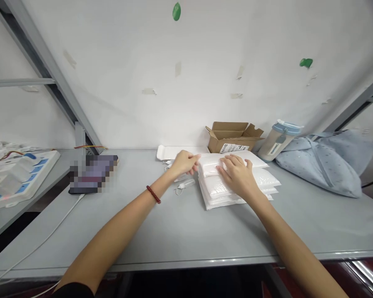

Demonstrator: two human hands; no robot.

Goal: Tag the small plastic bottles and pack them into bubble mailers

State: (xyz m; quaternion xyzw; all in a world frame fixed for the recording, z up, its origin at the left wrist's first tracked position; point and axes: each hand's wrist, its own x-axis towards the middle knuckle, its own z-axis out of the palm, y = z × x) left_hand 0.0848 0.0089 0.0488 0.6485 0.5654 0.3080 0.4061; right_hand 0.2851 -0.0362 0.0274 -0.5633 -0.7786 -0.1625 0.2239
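A stack of white padded envelopes lies on the grey table, its layers slightly fanned out at the right. On the top envelope rests my right hand, fingers apart and a little bent, palm down. My left hand is closed in a pinch at the left edge of that envelope; what lies between its fingertips is too small to make out. A red bead bracelet circles the left wrist. Just below the left hand are small white tagged items, partly covered by it.
Behind the stack stand an open cardboard box and a white tray-like box. A bottle with a blue lid leans beside a light blue cloth bag at right. At left are a blurred-out phone, its white cable and a power strip.
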